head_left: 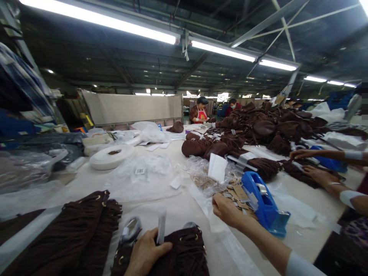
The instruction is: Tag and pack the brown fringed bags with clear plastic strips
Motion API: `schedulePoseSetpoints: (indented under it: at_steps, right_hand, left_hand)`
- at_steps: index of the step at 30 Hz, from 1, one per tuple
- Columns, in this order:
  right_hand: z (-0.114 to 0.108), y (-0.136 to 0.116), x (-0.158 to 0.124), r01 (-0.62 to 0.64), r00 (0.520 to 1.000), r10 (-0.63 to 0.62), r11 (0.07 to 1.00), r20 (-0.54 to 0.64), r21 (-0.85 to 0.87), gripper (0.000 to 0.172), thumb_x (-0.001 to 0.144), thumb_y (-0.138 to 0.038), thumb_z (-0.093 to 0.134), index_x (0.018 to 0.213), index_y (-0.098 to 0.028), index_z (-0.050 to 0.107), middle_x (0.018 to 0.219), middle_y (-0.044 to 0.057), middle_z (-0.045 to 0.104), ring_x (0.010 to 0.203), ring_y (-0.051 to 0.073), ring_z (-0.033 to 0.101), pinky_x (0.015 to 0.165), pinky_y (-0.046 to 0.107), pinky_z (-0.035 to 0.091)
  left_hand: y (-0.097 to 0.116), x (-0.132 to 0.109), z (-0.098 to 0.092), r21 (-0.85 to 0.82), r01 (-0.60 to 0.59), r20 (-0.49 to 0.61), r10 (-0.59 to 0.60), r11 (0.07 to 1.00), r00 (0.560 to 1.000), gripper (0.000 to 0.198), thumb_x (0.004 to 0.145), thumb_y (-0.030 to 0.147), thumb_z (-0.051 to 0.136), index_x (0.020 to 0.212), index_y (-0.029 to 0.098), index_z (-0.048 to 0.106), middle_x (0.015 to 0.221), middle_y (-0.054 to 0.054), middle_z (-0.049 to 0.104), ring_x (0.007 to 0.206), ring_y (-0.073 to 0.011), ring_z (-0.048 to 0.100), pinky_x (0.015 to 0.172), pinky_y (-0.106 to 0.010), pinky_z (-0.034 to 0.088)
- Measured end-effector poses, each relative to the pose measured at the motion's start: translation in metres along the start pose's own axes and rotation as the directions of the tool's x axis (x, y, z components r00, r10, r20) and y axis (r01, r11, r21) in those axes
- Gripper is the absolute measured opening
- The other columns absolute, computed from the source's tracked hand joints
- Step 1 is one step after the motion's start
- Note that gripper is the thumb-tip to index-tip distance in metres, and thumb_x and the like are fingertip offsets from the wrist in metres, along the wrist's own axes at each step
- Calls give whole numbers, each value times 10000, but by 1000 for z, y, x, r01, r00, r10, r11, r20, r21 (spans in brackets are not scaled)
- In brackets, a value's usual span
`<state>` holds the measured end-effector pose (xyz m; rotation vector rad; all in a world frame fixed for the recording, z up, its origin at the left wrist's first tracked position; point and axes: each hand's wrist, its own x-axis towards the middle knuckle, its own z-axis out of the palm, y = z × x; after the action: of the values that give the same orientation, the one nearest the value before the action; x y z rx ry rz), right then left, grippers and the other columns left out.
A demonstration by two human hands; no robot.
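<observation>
A dark brown fringed bag (184, 249) with metal eyelets lies at the near edge of the table. My left hand (148, 251) grips its top, thumb across the front, beside an upright strip wrapped in pale material (161, 226). To the right, my right hand (227, 210) is closed with curled fingers at the edge of a pile of brown card tags (240, 193). What it pinches, if anything, is hidden. Directly beyond that hand stands a blue tape dispenser (260, 199). Another brown fringed bag (83, 226) lies left of my left hand.
A heap of brown bags (264, 126) covers the back right. A co-worker's hands (319, 174) handle a bag at the right, near a second blue dispenser (330, 161). A white roll (112, 157) and clear plastic bags (140, 176) lie left of centre.
</observation>
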<state>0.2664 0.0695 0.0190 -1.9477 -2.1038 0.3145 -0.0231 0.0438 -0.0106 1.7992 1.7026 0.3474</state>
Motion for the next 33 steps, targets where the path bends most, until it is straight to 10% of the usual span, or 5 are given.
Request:
schedulePoseSetpoints:
  at_steps: [14, 23, 28, 33]
  right_hand:
    - [-1, 1, -19, -155, 975, 33, 806, 218, 571, 30, 644, -167, 448, 668, -184, 456, 634, -18, 522, 622, 114, 506, 593, 228, 391]
    - [-7, -10, -46, -349, 733, -19, 847, 679, 401, 235, 434, -187, 741, 596, -164, 573, 482, -33, 556, 380, 119, 506, 389, 219, 375]
    - [-1, -31, 2, -224, 937, 90, 895, 337, 385, 111, 738, -257, 629, 773, -156, 600, 714, 21, 620, 639, 134, 586, 562, 230, 431]
    - [33, -57, 70, -280, 960, 263, 860, 100, 426, 313, 857, -262, 571, 1145, -151, 520, 1182, 86, 532, 1029, 217, 541, 840, 408, 469]
  left_hand:
    - [6, -4, -5, 40, 15, 13, -16, 999, 1000, 382, 665, 423, 562, 952, 188, 657, 944, -78, 678, 938, -277, 598, 763, -305, 396]
    - [7, -7, -10, 16, -35, 38, 35, 999, 999, 448, 705, 518, 505, 918, 153, 652, 939, -108, 660, 926, -288, 586, 776, -321, 387]
    - [9, -8, -10, 34, -3, 44, 1, 999, 999, 420, 670, 505, 545, 871, 152, 653, 916, -104, 652, 935, -300, 573, 757, -317, 385]
    - [8, -6, -7, 36, -9, 39, 8, 999, 999, 349, 673, 443, 551, 854, 163, 654, 895, -89, 659, 887, -279, 584, 738, -308, 380]
